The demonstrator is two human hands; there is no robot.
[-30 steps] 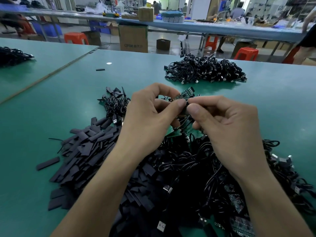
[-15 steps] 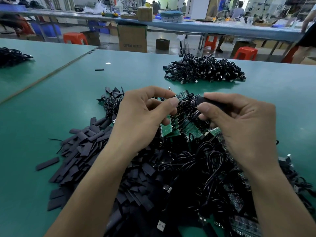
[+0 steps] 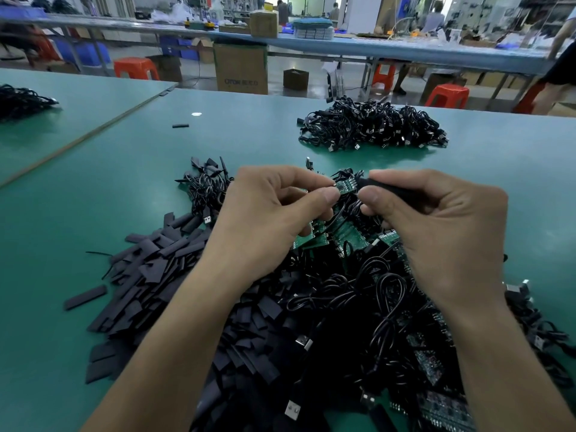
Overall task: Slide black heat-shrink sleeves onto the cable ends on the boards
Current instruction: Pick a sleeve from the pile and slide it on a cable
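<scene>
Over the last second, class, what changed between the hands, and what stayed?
The right hand drew right, its grip on the black sleeve, parting from the left hand, which pinches the small green board. Both grips held; sleeve pile and far cable heap stayed.

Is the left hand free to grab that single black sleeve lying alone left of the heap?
Probably not yet: the left hand is pinching a small green board, so its fingers are busy. The lone sleeve lies uncovered on the table, so the way looks open once the board is let go.
</scene>
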